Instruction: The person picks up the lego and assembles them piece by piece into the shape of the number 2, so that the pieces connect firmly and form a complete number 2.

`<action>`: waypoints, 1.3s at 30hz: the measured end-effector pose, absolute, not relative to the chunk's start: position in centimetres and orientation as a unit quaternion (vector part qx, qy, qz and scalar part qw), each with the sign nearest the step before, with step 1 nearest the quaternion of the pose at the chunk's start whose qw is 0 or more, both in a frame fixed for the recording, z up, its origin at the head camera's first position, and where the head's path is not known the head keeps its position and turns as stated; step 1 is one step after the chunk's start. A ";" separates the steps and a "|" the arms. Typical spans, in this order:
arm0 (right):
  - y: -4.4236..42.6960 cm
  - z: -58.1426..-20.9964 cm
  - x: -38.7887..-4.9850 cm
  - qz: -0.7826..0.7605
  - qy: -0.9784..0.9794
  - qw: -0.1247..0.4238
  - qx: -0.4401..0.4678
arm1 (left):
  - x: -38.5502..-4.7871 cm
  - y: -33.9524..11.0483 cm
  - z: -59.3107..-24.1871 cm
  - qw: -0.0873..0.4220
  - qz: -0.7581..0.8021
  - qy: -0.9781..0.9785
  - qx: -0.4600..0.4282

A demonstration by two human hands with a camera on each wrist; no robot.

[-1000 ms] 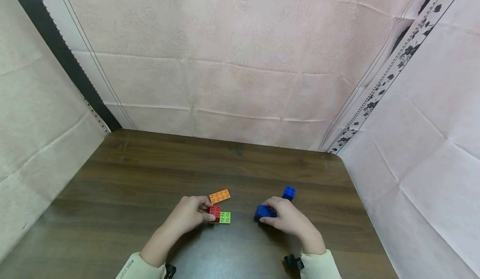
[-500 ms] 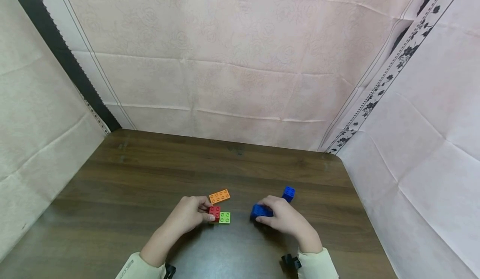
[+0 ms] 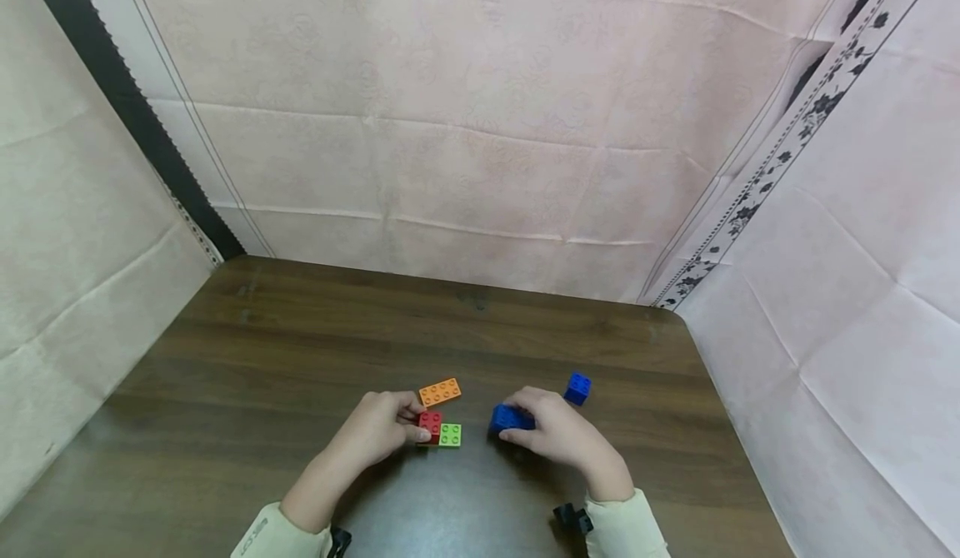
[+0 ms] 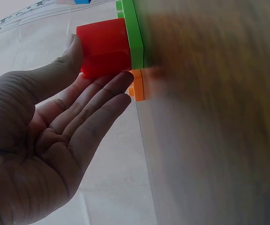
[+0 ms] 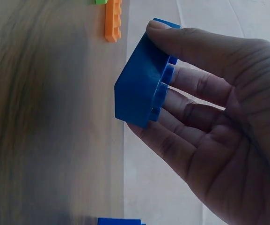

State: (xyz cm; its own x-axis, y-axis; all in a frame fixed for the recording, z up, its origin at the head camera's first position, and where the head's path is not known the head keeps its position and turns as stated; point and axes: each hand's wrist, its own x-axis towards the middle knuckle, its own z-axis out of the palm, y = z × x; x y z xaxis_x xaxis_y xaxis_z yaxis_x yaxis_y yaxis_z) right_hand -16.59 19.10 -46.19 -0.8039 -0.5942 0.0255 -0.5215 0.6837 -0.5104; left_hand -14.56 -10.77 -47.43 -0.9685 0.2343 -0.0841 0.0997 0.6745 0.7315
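Note:
Thumb and fingers of my left hand (image 3: 378, 430) pinch a red toy building brick (image 3: 430, 423). That brick (image 4: 104, 47) sits on one end of a flat green plate brick (image 3: 450, 435), whose studs show to its right. My right hand (image 3: 558, 433) grips a long blue building brick (image 3: 510, 419) between thumb and fingers. In the right wrist view this blue brick (image 5: 144, 79) is tilted and off the table, its studs toward the palm. A gap lies between it and the green plate.
A flat orange plate brick (image 3: 440, 392) lies just behind the red one. Another blue brick (image 3: 577, 388) stands behind my right hand. The brown wooden table (image 3: 315, 341) is bordered by pale cloth walls (image 3: 480, 166) at the back and sides.
My right hand has moved left with the long blue brick, closer to the green plate and away from the other blue brick. The left hand has stayed on the red brick.

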 end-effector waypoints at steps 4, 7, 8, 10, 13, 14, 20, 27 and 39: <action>18.5 -45.9 -16.7 -0.255 0.912 0.071 -0.315 | -14.5 -10.8 -47.4 0.086 0.392 0.912 0.090; 17.9 -45.9 -16.9 -0.256 0.909 0.072 -0.321 | -14.5 -10.8 -47.4 0.088 0.392 0.911 0.090; 17.8 -45.9 -16.9 -0.256 0.908 0.071 -0.323 | -14.5 -10.8 -47.4 0.087 0.392 0.911 0.091; 17.4 -46.0 -16.9 -0.259 0.907 0.071 -0.325 | -14.5 -10.9 -47.5 0.086 0.392 0.911 0.094; 16.9 -46.1 -16.8 -0.265 0.904 0.082 -0.325 | -14.4 -10.9 -47.7 0.089 0.390 0.912 0.094; 16.7 -46.1 -16.7 -0.266 0.904 0.087 -0.324 | -14.3 -10.9 -47.8 0.092 0.390 0.911 0.094; 16.1 -46.2 -16.6 -0.271 0.902 0.098 -0.322 | -14.4 -10.7 -48.2 0.088 0.392 0.910 0.100; 15.3 -45.9 -17.0 -0.275 0.896 0.095 -0.336 | -14.7 -10.6 -47.9 0.079 0.386 0.914 0.096; 13.6 -45.3 -17.3 -0.271 0.892 0.096 -0.349 | -14.8 -10.8 -47.7 0.085 0.389 0.913 0.093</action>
State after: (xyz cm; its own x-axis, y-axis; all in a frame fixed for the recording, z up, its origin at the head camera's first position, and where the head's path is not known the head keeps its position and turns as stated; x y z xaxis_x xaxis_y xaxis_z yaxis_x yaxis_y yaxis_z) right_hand -17.27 13.62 -45.28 -0.7381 -0.6745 0.0183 -0.5705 0.6094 -0.5506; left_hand -14.76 -10.76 -47.69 -0.9684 0.2353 -0.0827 0.1032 0.6800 0.7259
